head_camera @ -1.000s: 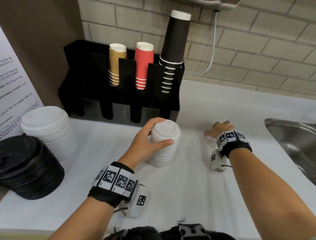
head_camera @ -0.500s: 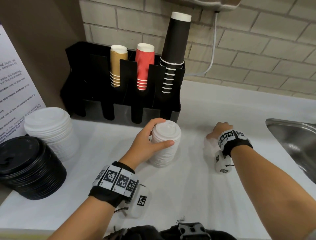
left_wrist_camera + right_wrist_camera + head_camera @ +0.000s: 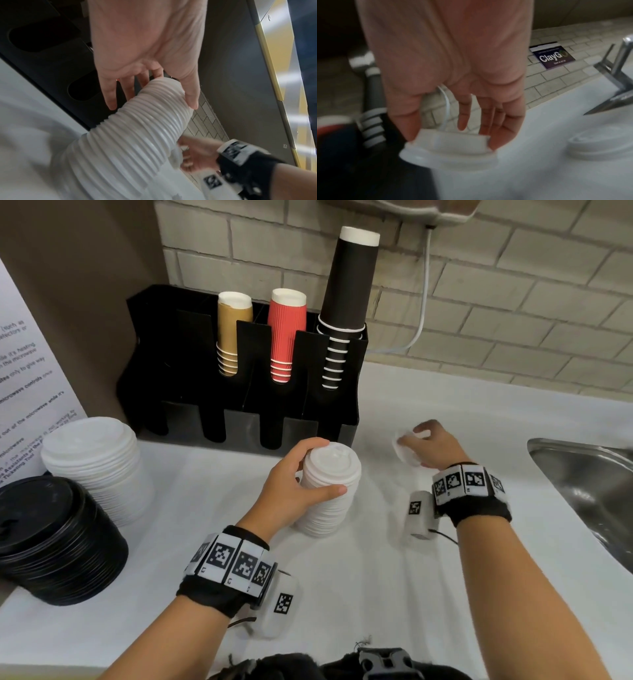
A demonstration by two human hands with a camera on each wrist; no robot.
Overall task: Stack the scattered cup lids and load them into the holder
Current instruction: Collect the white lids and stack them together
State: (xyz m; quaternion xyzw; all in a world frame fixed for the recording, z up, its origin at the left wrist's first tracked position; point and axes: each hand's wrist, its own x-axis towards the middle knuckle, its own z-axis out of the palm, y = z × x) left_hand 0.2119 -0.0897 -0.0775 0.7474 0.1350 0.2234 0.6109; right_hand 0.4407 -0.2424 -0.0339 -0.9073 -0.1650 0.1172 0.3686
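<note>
A tall stack of small white lids [image 3: 329,494] stands on the white counter in front of the black holder [image 3: 191,412]. My left hand [image 3: 291,477] grips the stack near its top, thumb in front and fingers behind; the left wrist view shows the same stack [image 3: 128,135]. To the right, my right hand [image 3: 428,446] pinches a single white lid [image 3: 406,451], tilted and just above the counter. In the right wrist view that lid [image 3: 450,147] sits between thumb and fingers, and another loose lid [image 3: 599,146] lies flat on the counter beside it.
The holder's upper slots hold brown cups [image 3: 233,337], red cups [image 3: 286,337] and black cups [image 3: 346,313]. A stack of larger white lids [image 3: 96,467] and a stack of black lids [image 3: 51,542] stand at the left. A steel sink [image 3: 589,481] is at the right.
My right hand has closed on a single lid and raised it off the counter, tilting it. My left hand has stayed on the stack.
</note>
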